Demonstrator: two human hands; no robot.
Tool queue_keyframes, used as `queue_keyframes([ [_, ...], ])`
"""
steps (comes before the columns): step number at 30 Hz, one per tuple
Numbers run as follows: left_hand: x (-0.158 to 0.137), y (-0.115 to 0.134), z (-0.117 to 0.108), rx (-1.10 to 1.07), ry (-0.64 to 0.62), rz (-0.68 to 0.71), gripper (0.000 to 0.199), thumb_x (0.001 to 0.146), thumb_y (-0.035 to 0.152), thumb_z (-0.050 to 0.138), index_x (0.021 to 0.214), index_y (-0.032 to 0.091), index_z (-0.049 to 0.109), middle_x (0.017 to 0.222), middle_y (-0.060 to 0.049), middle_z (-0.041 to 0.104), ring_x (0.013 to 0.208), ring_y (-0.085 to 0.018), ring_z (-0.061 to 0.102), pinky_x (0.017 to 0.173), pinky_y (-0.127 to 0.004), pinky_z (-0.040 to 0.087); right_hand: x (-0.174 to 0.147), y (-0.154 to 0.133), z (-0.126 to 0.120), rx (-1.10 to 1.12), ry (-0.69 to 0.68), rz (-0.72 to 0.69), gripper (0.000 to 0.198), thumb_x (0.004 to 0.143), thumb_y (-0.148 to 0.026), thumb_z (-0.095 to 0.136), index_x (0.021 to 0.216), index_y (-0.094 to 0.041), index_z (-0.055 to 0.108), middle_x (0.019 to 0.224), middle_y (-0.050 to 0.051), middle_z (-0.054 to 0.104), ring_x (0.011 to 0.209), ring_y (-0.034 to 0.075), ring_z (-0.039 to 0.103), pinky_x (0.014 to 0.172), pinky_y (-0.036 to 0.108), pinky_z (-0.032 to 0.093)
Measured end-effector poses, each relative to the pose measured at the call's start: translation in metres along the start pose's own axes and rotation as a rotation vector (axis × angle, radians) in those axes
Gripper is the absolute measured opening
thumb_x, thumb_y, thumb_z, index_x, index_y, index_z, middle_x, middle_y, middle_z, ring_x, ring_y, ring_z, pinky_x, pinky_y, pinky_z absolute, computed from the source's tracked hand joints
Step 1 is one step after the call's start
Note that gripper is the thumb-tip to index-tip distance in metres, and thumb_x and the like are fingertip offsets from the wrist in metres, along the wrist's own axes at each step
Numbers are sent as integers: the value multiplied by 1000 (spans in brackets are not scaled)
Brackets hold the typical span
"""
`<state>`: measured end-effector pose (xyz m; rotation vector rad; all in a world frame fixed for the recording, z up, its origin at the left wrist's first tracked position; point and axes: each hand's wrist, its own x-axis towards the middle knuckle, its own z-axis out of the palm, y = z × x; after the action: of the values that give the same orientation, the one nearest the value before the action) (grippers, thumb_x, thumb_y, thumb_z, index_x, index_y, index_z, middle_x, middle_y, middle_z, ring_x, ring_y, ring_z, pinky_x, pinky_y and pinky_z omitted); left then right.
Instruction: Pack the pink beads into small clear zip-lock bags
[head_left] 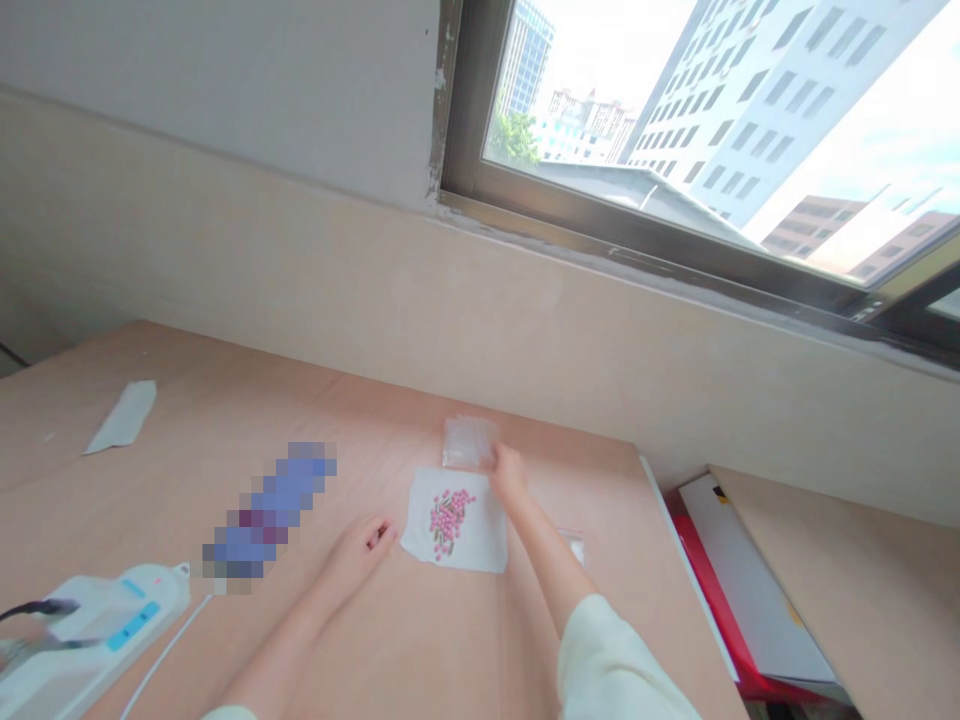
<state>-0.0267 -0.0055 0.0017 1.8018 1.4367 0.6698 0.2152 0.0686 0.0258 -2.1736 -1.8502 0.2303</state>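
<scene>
A white paper sheet lies on the wooden table, with a heap of small pink pieces and some dark greenish ones on it. To the left of the paper, my left hand rests on the tabletop with its fingers curled in; whether anything is inside them I cannot make out. Beyond the paper, my right hand is closed on the right edge of a clear plastic bag, which lies near the wall. Its fingertips are slightly blurred.
At the left are a white power strip with plugs and a cable, a blurred-out blue object and a white paper scrap. Another small clear packet lies beside my right forearm. A red-and-white box stands beyond the table's right edge.
</scene>
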Motion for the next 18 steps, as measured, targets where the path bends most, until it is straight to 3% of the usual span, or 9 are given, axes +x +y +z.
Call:
queue_keyframes([
  [4,1,-2,2,53,-8,-5,26,74,34,34,59,17,48,54,2,43,55,-14,43,55,-23,32,8,-2,-4,-108,-43,-1,20,70,-11,40,71,-14,60,75,9,61,70,17,52,58,24,29],
  [8,2,-3,2,79,-12,5,26,74,33,33,59,17,48,54,2,42,55,-13,43,54,-23,32,9,2,-7,-120,-38,4,21,69,-9,41,64,-15,60,71,7,61,72,17,51,57,24,28],
  [13,2,-2,1,85,-32,8,26,75,33,33,60,17,47,56,2,43,56,-14,43,55,-23,32,5,-1,-11,-139,28,48,22,67,-9,42,80,-14,59,85,11,59,86,22,47,64,26,31],
  [16,1,-1,0,71,-33,12,26,76,33,33,61,17,47,56,2,43,56,-13,43,55,-23,32,8,-7,-10,-85,38,-15,25,68,-14,46,91,-12,55,98,12,56,93,22,46,69,26,32],
  [18,1,0,0,62,-20,13,26,76,33,33,61,17,47,56,2,42,56,-13,43,55,-23,32,10,-8,-8,-40,-8,-42,24,68,-18,49,91,-13,55,96,12,57,90,21,48,69,26,32],
])
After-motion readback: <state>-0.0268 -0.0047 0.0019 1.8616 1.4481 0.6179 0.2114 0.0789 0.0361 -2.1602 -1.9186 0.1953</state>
